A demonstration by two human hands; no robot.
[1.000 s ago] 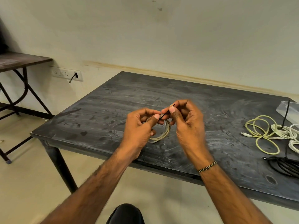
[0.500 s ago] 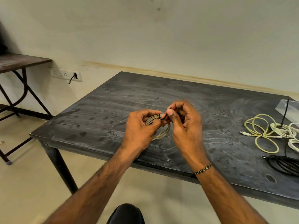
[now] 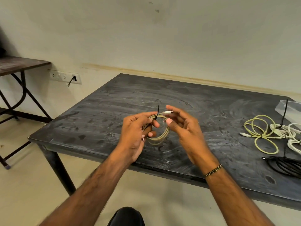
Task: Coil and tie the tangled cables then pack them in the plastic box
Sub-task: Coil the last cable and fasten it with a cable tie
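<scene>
My left hand (image 3: 135, 132) grips the beige coil (image 3: 160, 133) above the desk (image 3: 187, 101), holding loops together; black tie (image 3: 156, 114) cinched. Right hand (image 3: 184, 126) open, empty, beside it.

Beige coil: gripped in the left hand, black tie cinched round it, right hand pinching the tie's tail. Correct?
Not quite. In the head view the right hand is open and off the black tie; the tail sticks up free. The left hand does grip the beige coil, tie round it.
</scene>
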